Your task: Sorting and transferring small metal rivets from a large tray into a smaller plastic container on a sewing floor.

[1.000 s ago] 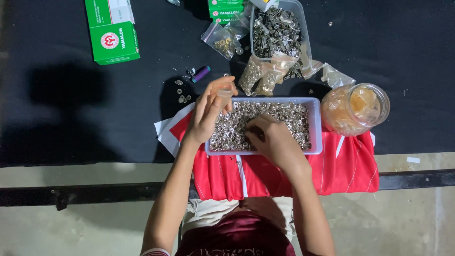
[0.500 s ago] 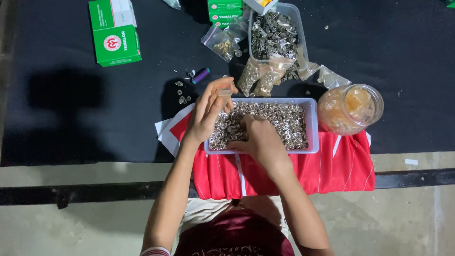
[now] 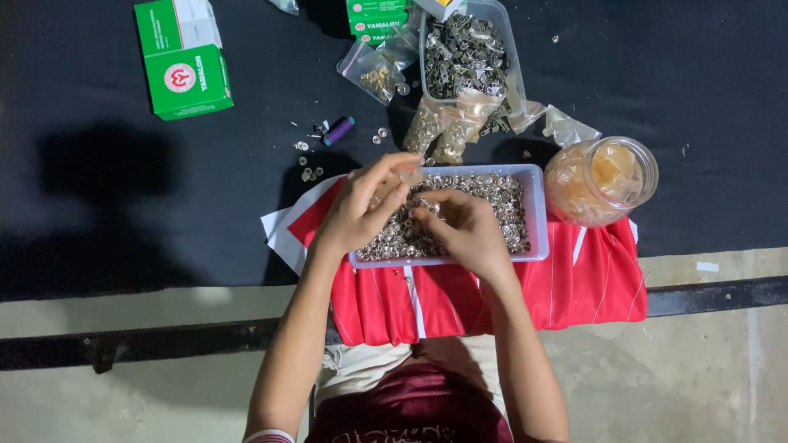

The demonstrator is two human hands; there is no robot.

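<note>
A shallow white tray (image 3: 538, 215) full of small silver metal rings rests on a red and white cloth (image 3: 591, 283) at the table's near edge. My left hand (image 3: 361, 205) hovers over the tray's left end, fingers pinched on a small pale piece near its tips. My right hand (image 3: 464, 230) lies in the middle of the tray, fingertips down among the rings and close to the left hand. What the right fingers hold is hidden.
A clear plastic jar (image 3: 603, 180) of amber pieces stands right of the tray. Behind it are small bags of metal parts (image 3: 447, 127), a clear tub of parts (image 3: 468, 53), green boxes (image 3: 182, 59), a purple cylinder (image 3: 338, 130) and loose rings on the black table (image 3: 123, 180).
My right hand has slid left across the tray toward my left hand. My left hand stays raised over the tray's left end with its fingers pinched.
</note>
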